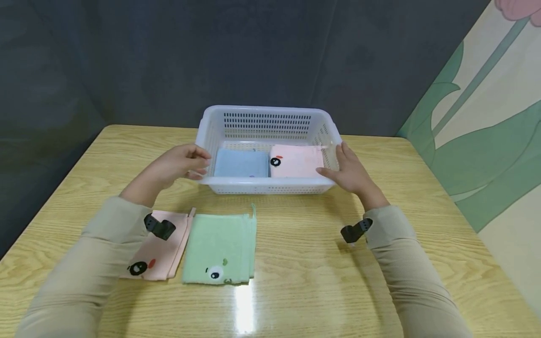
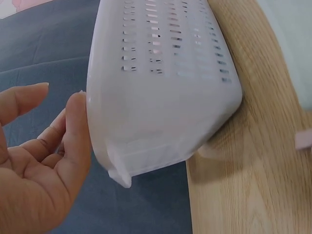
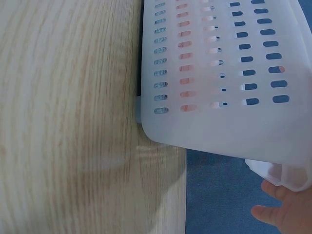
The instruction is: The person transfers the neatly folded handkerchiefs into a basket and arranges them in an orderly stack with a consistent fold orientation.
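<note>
Between the left hand point(image 1: 177, 164) and the right hand point(image 1: 352, 173), both loosely spread with nothing gripped, the white basket point(image 1: 268, 181) is touched at its two ends, perhaps so that it is kept steady.

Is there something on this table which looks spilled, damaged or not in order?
Nothing looks spilled or damaged. The basket stands upright. Only the green cloth looks slightly untidy: its folded layers do not line up along the right edge.
</note>
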The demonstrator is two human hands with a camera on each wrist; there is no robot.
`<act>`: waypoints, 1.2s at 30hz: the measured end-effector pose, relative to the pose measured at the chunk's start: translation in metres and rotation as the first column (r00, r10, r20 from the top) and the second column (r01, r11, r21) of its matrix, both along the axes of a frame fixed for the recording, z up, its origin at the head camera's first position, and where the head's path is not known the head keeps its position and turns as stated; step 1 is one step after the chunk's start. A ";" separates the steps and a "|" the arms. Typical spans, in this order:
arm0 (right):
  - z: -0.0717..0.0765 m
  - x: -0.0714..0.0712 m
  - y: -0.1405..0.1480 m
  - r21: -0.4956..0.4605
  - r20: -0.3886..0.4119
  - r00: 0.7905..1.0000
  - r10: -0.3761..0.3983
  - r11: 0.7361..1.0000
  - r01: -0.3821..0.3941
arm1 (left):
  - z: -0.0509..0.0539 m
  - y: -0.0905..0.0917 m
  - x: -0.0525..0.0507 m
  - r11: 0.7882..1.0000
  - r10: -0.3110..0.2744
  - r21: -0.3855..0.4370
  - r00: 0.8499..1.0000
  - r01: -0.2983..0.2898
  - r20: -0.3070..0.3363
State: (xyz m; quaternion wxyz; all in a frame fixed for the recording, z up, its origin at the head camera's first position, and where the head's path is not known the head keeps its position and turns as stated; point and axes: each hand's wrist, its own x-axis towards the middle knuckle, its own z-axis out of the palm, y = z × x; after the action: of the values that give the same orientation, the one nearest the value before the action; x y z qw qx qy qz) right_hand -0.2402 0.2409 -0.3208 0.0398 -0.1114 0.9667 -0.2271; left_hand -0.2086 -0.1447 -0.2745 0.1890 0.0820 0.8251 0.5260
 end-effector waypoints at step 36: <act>0.002 0.001 -0.001 -0.015 0.012 1.000 -0.006 1.000 0.007 | -0.021 -0.058 0.023 0.990 -0.076 -0.119 0.997 0.077 0.014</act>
State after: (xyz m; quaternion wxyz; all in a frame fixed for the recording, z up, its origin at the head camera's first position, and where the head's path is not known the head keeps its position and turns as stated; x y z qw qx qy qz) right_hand -0.2388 0.2400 -0.3191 0.0440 -0.1072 0.9650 -0.2353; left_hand -0.1854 -0.2028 -0.2959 0.2175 0.0995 0.8504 0.4686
